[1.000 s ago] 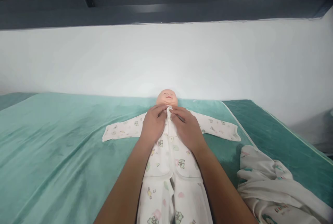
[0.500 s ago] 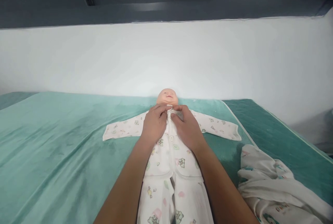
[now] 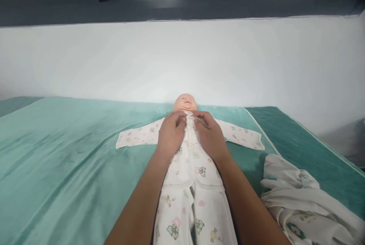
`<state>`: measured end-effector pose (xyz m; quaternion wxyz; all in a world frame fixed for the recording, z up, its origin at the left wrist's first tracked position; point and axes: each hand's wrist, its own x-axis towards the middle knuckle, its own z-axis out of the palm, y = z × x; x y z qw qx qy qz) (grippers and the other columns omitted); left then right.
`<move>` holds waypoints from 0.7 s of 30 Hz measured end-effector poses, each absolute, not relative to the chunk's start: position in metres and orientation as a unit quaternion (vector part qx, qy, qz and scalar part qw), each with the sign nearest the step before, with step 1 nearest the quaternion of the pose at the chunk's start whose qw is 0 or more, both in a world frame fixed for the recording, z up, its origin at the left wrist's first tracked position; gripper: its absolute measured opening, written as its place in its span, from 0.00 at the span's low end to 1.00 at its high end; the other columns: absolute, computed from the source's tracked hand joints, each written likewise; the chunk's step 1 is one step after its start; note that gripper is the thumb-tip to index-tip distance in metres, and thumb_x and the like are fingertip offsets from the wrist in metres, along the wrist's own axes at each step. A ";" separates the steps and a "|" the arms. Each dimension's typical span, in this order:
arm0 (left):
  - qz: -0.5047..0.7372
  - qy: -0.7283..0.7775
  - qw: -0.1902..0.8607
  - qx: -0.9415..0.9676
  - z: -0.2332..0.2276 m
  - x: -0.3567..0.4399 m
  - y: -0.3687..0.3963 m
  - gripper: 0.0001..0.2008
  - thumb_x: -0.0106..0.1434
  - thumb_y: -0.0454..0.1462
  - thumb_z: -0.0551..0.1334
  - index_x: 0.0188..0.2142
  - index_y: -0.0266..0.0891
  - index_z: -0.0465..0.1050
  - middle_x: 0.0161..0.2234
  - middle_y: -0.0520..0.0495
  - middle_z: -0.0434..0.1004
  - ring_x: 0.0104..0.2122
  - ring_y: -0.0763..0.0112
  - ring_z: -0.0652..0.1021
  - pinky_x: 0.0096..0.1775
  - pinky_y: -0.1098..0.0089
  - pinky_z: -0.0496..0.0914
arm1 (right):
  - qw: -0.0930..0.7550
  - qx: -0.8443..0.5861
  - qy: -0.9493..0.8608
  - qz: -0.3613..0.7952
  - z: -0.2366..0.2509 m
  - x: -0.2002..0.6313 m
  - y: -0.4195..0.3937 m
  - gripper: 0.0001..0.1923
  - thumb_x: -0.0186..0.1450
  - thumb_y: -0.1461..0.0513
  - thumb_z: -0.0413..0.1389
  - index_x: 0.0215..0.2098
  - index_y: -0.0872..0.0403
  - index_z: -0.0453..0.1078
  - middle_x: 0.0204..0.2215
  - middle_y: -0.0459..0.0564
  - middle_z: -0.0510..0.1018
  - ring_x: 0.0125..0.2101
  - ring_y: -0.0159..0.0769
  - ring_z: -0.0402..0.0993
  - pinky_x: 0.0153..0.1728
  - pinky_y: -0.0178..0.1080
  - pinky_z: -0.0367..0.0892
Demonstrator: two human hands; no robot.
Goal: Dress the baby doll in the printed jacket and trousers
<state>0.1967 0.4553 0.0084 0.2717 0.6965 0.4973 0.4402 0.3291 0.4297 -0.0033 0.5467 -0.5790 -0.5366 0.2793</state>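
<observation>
A baby doll lies on its back on a teal blanket, dressed in a white printed romper with both sleeves spread sideways. My left hand and my right hand rest on the doll's upper chest. Their fingertips pinch the two edges of the romper's front opening together just under the chin. The collar itself is hidden by my fingers.
A crumpled white printed garment lies at the right on the blanket. A white wall rises right behind the doll's head, under a dark window frame. A darker green cover reaches to the bed's right edge.
Both hands have stayed at the romper's neckline, the fingers shifting slightly closer together. The camera has tilted a little, so the doll sits slightly higher in view.
</observation>
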 end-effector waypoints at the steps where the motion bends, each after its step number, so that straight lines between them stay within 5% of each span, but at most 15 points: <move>1: 0.442 0.499 0.270 0.695 0.007 0.194 0.450 0.12 0.65 0.36 0.55 0.43 0.45 0.76 0.51 0.50 0.77 0.53 0.63 0.74 0.57 0.60 0.67 | 0.559 -0.574 -0.527 0.283 -0.004 0.329 0.428 0.10 0.62 0.60 0.49 0.40 0.47 0.70 0.48 0.47 0.78 0.49 0.43 0.72 0.53 0.49 0.62; 4: 0.426 0.480 0.272 0.717 0.001 0.180 0.430 0.13 0.67 0.40 0.55 0.47 0.47 0.76 0.59 0.51 0.70 0.60 0.63 0.67 0.61 0.60 0.62 | 0.578 -0.549 -0.533 0.284 -0.007 0.328 0.418 0.06 0.61 0.61 0.50 0.33 0.49 0.69 0.51 0.46 0.76 0.52 0.42 0.70 0.55 0.48 0.60; 8: 0.390 0.460 0.282 0.746 -0.006 0.167 0.416 0.17 0.70 0.43 0.52 0.55 0.53 0.71 0.64 0.54 0.62 0.65 0.65 0.59 0.64 0.61 0.57 | 0.578 -0.532 -0.552 0.279 -0.014 0.327 0.400 0.09 0.62 0.59 0.50 0.37 0.48 0.72 0.57 0.47 0.72 0.57 0.43 0.66 0.56 0.49 0.60; 21: 0.371 0.439 0.267 0.773 0.001 0.171 0.435 0.16 0.69 0.42 0.54 0.52 0.50 0.74 0.63 0.54 0.64 0.64 0.65 0.62 0.65 0.60 0.55 | 0.586 -0.529 -0.555 0.262 -0.018 0.328 0.395 0.12 0.64 0.60 0.53 0.40 0.46 0.78 0.56 0.46 0.73 0.58 0.41 0.66 0.58 0.49 0.62</move>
